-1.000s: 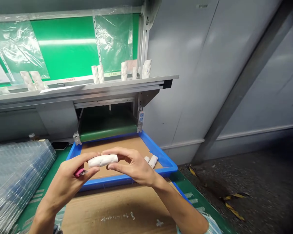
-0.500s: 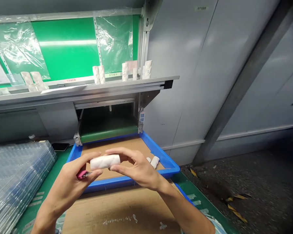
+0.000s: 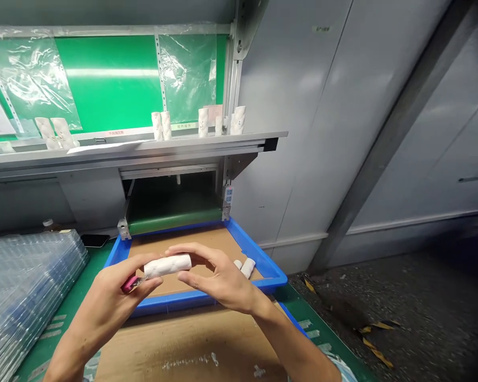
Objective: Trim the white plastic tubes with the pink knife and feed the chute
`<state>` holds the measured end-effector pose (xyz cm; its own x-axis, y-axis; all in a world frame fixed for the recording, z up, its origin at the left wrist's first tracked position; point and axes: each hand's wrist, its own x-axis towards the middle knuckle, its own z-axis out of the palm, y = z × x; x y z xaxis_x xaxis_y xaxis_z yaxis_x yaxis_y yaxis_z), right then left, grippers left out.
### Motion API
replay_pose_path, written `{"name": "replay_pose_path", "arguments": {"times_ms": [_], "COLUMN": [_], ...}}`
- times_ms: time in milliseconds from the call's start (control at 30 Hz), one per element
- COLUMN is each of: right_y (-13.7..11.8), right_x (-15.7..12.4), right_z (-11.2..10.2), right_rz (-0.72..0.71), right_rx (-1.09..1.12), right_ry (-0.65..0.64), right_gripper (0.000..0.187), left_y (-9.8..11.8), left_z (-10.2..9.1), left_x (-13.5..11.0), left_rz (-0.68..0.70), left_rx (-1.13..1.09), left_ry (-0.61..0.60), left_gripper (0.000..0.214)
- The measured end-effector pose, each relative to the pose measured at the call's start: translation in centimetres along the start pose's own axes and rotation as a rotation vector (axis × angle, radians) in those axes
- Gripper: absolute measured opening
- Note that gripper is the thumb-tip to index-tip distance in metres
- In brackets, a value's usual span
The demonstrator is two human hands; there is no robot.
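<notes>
A white cylindrical part (image 3: 168,265) lies crosswise between both my hands, above the near rim of a blue tray (image 3: 273,271). My right hand (image 3: 219,278) pinches its right end with thumb and fingers. My left hand (image 3: 113,294) grips its left end and also holds a small pink tool (image 3: 129,283) against the palm. Two more white parts (image 3: 245,266) lie in the tray on its cardboard liner, to the right of my right hand.
A stack of clear plastic trays (image 3: 24,292) fills the left of the green bench. Brown cardboard (image 3: 191,345) lies below my hands. A metal shelf (image 3: 143,146) carries several upright white parts (image 3: 201,121). A grey wall and floor lie to the right.
My hands have kept their grip and the white part has turned slightly in my fingers. The view has shifted a little.
</notes>
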<state>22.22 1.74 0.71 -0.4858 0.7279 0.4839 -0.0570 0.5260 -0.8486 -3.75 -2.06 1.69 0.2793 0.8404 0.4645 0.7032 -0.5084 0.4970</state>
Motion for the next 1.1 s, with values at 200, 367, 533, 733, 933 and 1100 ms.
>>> {"name": "replay_pose_path", "arguments": {"times_ms": [200, 367, 533, 733, 933, 1100], "right_y": [0.30, 0.57, 0.21, -0.13, -0.03, -0.11], "right_x": [-0.10, -0.16, -0.20, -0.28, -0.41, -0.43], "right_z": [-0.17, 0.01, -0.18, -0.38, -0.27, -0.15], "right_rz": [0.052, -0.006, -0.108, -0.048, -0.057, -0.116], "right_rx": [0.050, 0.056, 0.029, 0.064, 0.006, 0.001], "right_ry": [-0.008, 0.016, 0.030, -0.018, 0.001, -0.011], "right_gripper": [0.043, 0.052, 0.049, 0.046, 0.036, 0.040], "left_y": [-0.40, -0.03, 0.37, 0.19, 0.24, 0.11], "left_z": [-0.20, -0.20, -0.11, -0.23, -0.35, -0.27], "left_x": [0.20, 0.30, 0.15, -0.02, -0.01, -0.13], "left_rz": [0.022, 0.087, 0.154, 0.239, 0.275, 0.289], "left_rx": [-0.007, -0.042, -0.023, -0.012, -0.013, -0.016], "left_ry": [0.000, 0.071, 0.096, 0.111, 0.106, 0.079], "left_gripper": [0.040, 0.034, 0.033, 0.028, 0.025, 0.025]}}
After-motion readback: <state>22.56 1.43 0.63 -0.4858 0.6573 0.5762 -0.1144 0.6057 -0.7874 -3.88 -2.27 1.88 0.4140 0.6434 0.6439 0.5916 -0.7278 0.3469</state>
